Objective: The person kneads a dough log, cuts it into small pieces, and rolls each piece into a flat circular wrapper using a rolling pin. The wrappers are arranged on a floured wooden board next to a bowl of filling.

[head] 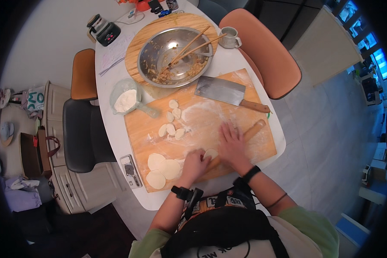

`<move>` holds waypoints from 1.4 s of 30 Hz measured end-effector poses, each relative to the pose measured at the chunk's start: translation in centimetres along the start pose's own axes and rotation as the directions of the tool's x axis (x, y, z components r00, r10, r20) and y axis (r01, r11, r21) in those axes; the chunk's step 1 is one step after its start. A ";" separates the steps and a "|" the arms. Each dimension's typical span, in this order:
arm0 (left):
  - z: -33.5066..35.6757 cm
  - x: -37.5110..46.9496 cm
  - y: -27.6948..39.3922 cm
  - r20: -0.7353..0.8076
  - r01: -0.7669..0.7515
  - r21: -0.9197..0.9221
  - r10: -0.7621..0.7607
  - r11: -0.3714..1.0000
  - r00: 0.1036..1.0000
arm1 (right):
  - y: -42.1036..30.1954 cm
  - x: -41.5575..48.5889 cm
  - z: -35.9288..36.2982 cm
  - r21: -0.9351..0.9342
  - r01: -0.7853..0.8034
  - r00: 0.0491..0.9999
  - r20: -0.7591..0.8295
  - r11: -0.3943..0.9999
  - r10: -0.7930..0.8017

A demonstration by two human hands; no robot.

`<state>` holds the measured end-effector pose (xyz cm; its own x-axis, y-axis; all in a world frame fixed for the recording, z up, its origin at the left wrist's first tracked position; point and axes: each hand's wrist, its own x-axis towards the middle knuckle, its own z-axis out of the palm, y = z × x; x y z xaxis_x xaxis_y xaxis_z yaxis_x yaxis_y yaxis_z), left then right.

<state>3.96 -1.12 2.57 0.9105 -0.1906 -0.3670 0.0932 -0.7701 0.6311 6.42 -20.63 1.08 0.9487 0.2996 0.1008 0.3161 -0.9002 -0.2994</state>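
Note:
A wooden rolling pin (pixel 254 129) lies slantwise on the floured wooden board (pixel 200 129). My right hand (pixel 232 143) rests over its middle with the fingers spread. My left hand (pixel 195 164) touches the edge of a small dough wrapper (pixel 211 154), which lies beside the pin between my hands. Several small dough pieces (pixel 171 129) lie on the upper left of the board. Rolled dough rounds (pixel 169 169) overlap at the lower left. A cleaver (pixel 221 90) with a wooden handle lies at the board's far edge.
Past the board, a steel bowl (pixel 142 61) with filling remnants and chopsticks (pixel 196 48) stands on a round wooden board (pixel 132 48). A flour container (pixel 115 92) stands left, a mug (pixel 229 38) at the far right, and a glass kettle (pixel 103 30) at the far left.

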 end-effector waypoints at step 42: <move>4.8 1.2 4.8 -0.054 0.076 -0.676 -0.153 0.733 0.987 | 7.9 -6.2 -2.6 0.172 0.091 0.989 -0.133 0.981 -0.069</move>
<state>3.61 -7.99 1.88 0.9061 -0.0376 -0.4215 0.4100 -0.1677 0.8965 3.03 -30.45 0.51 0.9162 0.3161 0.2462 0.3967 -0.8014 -0.4476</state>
